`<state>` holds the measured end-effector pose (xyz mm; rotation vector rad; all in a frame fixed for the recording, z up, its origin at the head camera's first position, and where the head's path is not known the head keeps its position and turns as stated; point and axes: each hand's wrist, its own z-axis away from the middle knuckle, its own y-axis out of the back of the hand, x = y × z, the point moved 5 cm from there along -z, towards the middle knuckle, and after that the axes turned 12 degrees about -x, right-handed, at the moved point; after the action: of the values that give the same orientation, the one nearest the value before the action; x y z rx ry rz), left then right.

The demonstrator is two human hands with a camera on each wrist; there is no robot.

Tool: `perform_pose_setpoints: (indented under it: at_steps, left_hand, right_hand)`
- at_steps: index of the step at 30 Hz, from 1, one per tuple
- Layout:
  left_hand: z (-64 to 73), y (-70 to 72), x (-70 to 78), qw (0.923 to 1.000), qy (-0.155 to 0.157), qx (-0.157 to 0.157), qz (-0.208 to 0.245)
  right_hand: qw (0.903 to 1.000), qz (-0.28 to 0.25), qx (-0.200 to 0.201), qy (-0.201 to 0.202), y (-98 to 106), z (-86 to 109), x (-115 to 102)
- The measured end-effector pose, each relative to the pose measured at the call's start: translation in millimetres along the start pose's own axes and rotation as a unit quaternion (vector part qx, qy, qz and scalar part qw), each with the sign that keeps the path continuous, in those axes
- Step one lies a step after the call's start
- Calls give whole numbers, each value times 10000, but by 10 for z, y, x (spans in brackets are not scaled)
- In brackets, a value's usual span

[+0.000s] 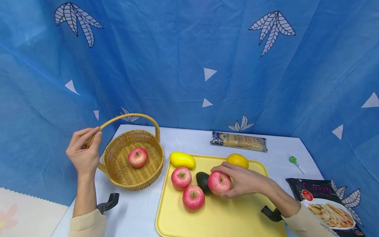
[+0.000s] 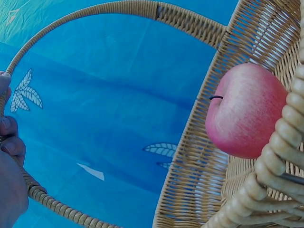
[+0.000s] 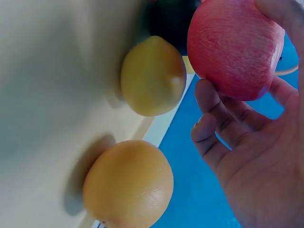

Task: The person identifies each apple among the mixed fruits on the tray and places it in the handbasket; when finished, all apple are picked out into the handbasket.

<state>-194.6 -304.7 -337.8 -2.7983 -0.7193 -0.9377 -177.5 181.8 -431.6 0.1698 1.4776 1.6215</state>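
My left hand grips the arched handle of a round wicker basket. One red apple lies inside the basket, and it shows large in the left wrist view. My right hand holds another red apple between thumb and fingers, over a yellow tray. Beside that apple, a dark green avocado is partly covered by it. Two more red apples sit to the left on the tray. In the right wrist view, the fingers curve around the held apple.
A yellow mango lies at the tray's back left corner, an orange-yellow round fruit at its back. Behind the tray is a pasta packet. A green lollipop and a black curry noodle packet lie on the right.
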Motion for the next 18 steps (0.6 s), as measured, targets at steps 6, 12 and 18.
perform_pose_setpoints:
  at_steps: [6,12,18]
  left_hand:
    - [-6,6,-23,10000,6,-13,-38]
    - [-4,8,-19,10000,-9,-17,-47]
    - [5,7,-4,10000,1,14,-14]
  right_hand:
    - [10000,-7,-24,65,25,-30,-25]
    - [10000,-35,-69,23,42,-53,-46]
    - [10000,-18,-14,81,49,-95,-64]
